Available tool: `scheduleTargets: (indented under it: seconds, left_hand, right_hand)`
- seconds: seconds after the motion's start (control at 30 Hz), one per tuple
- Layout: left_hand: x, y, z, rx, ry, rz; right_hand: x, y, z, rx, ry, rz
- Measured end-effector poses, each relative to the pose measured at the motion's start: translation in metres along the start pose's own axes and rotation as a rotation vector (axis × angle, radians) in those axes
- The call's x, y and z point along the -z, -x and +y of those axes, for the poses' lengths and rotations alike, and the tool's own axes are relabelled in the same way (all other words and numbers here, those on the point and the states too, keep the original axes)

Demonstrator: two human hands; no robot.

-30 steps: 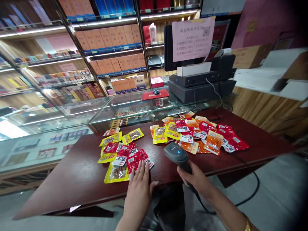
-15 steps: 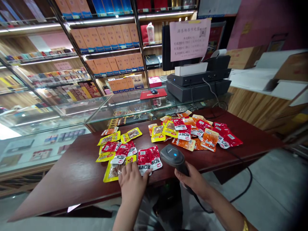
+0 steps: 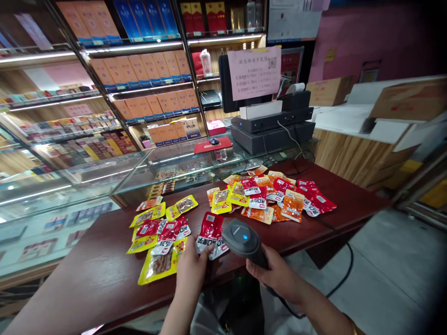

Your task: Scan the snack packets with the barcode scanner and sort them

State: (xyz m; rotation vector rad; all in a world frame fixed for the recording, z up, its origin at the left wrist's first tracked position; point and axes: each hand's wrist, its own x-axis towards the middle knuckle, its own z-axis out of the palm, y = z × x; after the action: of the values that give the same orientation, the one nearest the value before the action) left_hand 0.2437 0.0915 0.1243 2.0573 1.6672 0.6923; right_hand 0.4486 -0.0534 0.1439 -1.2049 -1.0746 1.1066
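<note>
Fingers of the right hand (image 3: pixel 279 274) wrapped around a barcode scanner (image 3: pixel 241 237), while those of the left hand (image 3: pixel 190 264) partly curled, their hold unclear, against a red packet (image 3: pixel 211 225) just beyond them, whose overlap with a second packet (image 3: pixel 220 250) might have caused a misread.

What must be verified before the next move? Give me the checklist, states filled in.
1. Scanner held in the right hand: ok, fingers wrapped around its handle.
2. Left hand at the front red packet: ok, at its near edge; how firmly it grips, cannot tell.
3. Packet's white label facing up: ok, visible near the far end.
4. Packet lying alone: not ok, it overlaps another red packet.
5. Packet apart from the left pile: ok, bare tabletop shows between them.
6. Scanner aimed at the label: cannot tell, its reading window is hidden from this view.
</note>
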Motion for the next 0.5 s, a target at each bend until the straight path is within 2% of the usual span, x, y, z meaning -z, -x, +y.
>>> scheduleTargets:
  seconds: [0.13,0.27,0.37,0.47,0.5]
  left_hand:
    - [-0.002,-0.004,0.007,0.005,0.054,-0.026]
    - [-0.009,-0.016,0.022,-0.007,0.208,-0.129]
    - [-0.028,-0.038,0.048,-0.049,0.363,-0.19]
    - [-0.059,-0.069,0.087,-0.124,0.524,-0.181]
    - [-0.069,-0.078,0.1,-0.135,0.591,-0.213]
  right_hand:
    - [0.002,-0.003,-0.001,0.059,0.026,0.008]
    - [0.006,-0.003,0.0,0.079,-0.005,0.058]
    - [0.012,-0.002,0.004,0.067,-0.026,0.096]
    - [0.019,-0.002,0.01,0.045,-0.034,0.13]
    - [0.022,-0.002,0.011,0.038,-0.038,0.134]
